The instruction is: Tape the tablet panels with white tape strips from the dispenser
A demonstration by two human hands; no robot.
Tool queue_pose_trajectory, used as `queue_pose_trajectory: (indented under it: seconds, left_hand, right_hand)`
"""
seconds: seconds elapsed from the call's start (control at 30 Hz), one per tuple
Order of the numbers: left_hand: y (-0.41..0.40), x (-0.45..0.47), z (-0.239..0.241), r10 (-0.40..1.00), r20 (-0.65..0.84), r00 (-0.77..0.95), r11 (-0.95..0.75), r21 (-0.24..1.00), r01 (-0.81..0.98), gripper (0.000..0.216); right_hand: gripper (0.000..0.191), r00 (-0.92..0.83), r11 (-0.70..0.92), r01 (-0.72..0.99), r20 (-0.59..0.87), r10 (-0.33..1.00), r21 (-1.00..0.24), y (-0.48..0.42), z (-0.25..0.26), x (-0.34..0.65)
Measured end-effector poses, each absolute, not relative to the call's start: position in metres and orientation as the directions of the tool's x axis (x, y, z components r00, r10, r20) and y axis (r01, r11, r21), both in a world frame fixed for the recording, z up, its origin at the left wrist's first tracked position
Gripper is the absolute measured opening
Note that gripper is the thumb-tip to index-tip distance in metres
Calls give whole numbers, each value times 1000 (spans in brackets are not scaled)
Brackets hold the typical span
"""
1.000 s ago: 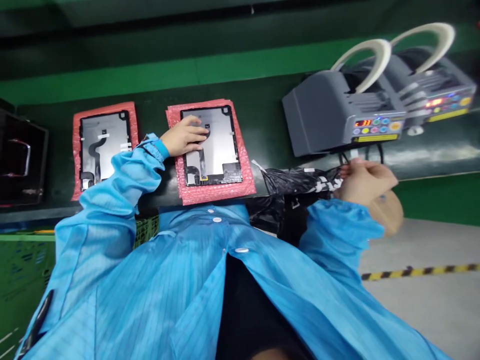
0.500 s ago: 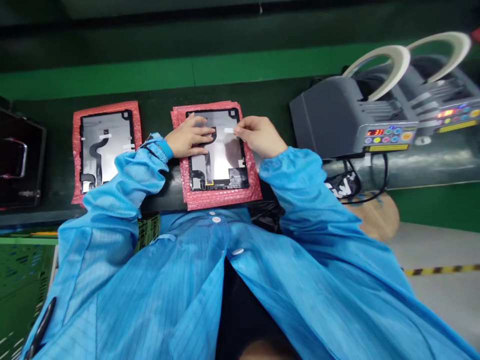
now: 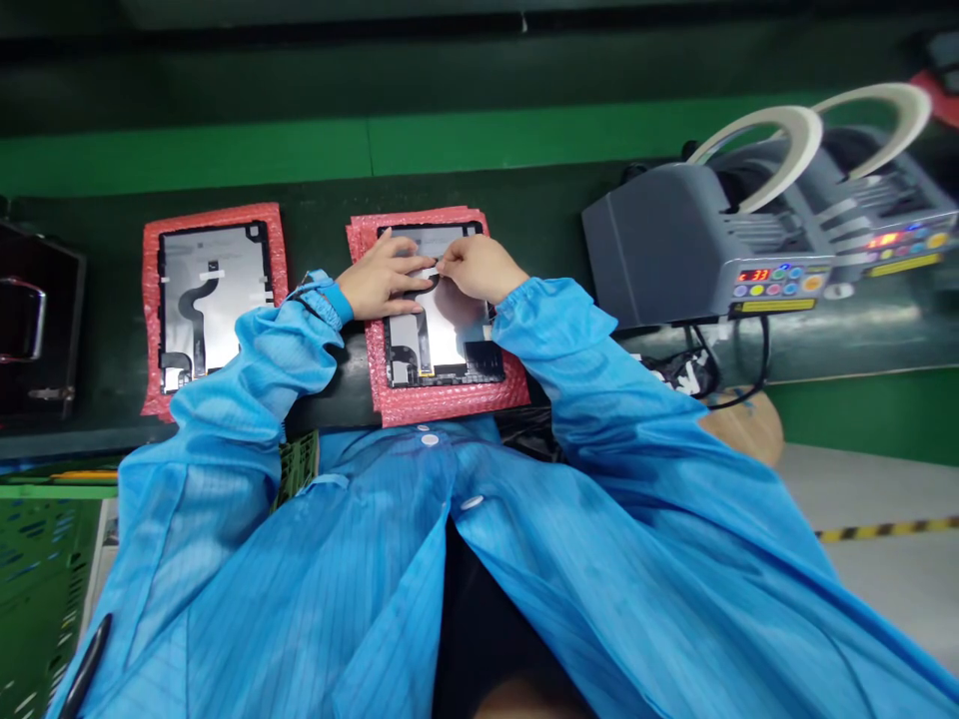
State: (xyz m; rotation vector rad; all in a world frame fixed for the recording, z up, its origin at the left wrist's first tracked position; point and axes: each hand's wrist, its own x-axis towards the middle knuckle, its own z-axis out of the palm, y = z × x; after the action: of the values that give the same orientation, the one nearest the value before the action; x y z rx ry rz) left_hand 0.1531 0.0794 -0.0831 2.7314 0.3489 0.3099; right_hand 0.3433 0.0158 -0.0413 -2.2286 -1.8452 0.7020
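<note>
A silver tablet back panel [image 3: 442, 345] with a black flex cable lies on pink bubble wrap [image 3: 450, 401] in front of me. My left hand [image 3: 381, 278] rests flat on the panel's upper left, fingers stretched out and holding nothing. My right hand [image 3: 477, 268] is closed in a pinch at the panel's top middle, fingertips meeting those of the left hand. It presses a small white strip of tape against the panel, mostly hidden under the fingers. Both arms wear blue sleeves.
A second panel [image 3: 214, 290] on pink bubble wrap [image 3: 150, 330] lies to the left. Two grey tape dispensers [image 3: 666, 245] [image 3: 884, 200] with white tape loops stand at the right. A dark box [image 3: 37, 320] sits far left, a green crate [image 3: 45, 559] below it.
My right hand came from the dispenser side with a tape strip and now pinches it down at the panel's top, beside the left fingers. The left hand stayed on the panel.
</note>
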Motion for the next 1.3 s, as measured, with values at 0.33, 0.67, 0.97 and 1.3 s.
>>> queue_pose_trajectory:
  seconds: [0.33, 0.67, 0.97, 1.3]
  left_hand:
    - [79, 153, -81, 293, 165, 942, -892, 401, 207, 39]
    - [84, 152, -85, 298, 157, 942, -895, 390, 217, 42]
    - [83, 157, -68, 453, 157, 877, -826, 444, 347, 62]
    - [40, 183, -15, 486, 308, 818, -849, 391, 357, 35]
  right_hand:
    - [26, 106, -188, 960, -348, 932, -210, 18, -18, 326]
    - [40, 309, -353, 926, -269, 912, -132, 12, 0, 357]
    - [45, 945, -370, 109, -19, 326, -923, -150, -51, 457]
    - [28, 966, -243, 120, 57, 250, -963, -155, -65, 500]
